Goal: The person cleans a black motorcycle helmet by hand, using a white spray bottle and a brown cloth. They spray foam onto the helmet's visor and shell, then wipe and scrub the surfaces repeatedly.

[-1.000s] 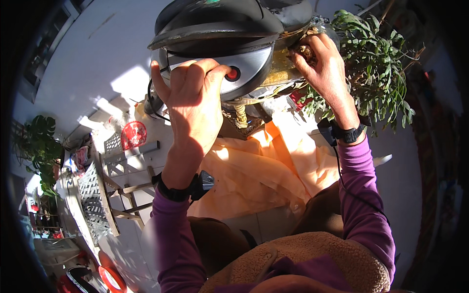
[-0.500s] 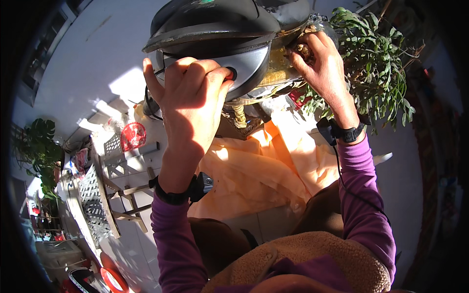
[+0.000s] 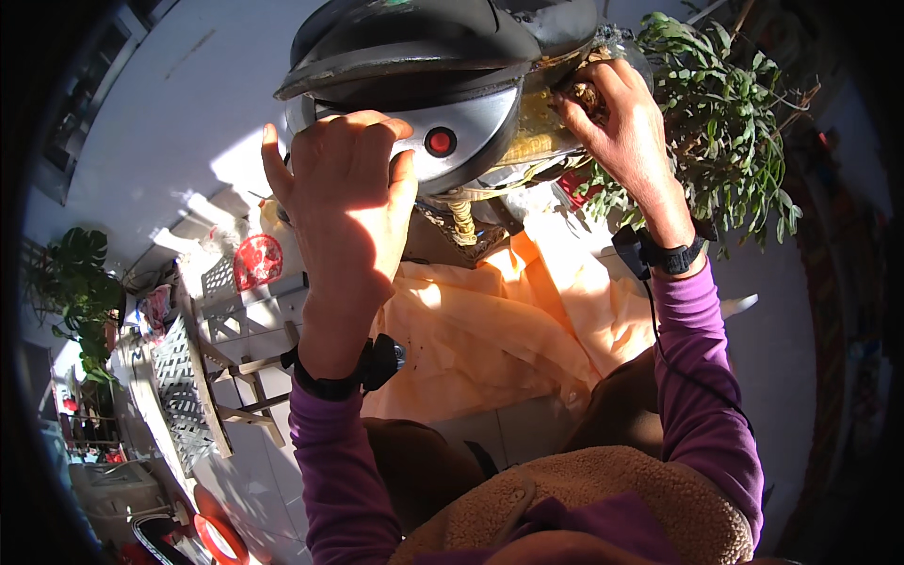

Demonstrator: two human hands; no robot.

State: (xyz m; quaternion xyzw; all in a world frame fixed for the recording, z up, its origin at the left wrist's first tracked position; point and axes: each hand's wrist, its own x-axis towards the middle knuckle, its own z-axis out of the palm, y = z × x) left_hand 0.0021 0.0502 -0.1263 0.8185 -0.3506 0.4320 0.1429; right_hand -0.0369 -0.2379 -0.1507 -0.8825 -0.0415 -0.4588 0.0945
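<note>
A machine with a black hood [image 3: 414, 61] and a silver front [image 3: 480, 141] stands at the top middle. A round red button [image 3: 440, 142] in a black ring shows on that front. Left of the button is my left hand [image 3: 344, 174], its fingers bent and apart over the silver face, with nothing visible in them. The little finger sticks up, and the thumb is apart from the index finger. At the machine's right side my right hand [image 3: 621, 122] grips a brown knobbly lump [image 3: 586, 96]. Its fingers partly hide the lump; the kind cannot be made out.
Orange cloth [image 3: 490, 330] lies below the machine, with a yellowish wrapped leg [image 3: 461, 224] above it. A leafy potted plant [image 3: 730, 132] crowds the right side. Left are a woven-seat chair [image 3: 179, 395] and a red fan-shaped thing [image 3: 257, 262].
My left hand has moved left off the red button, which is now uncovered and appears lit red. My right hand stays nearly still on the brown lump.
</note>
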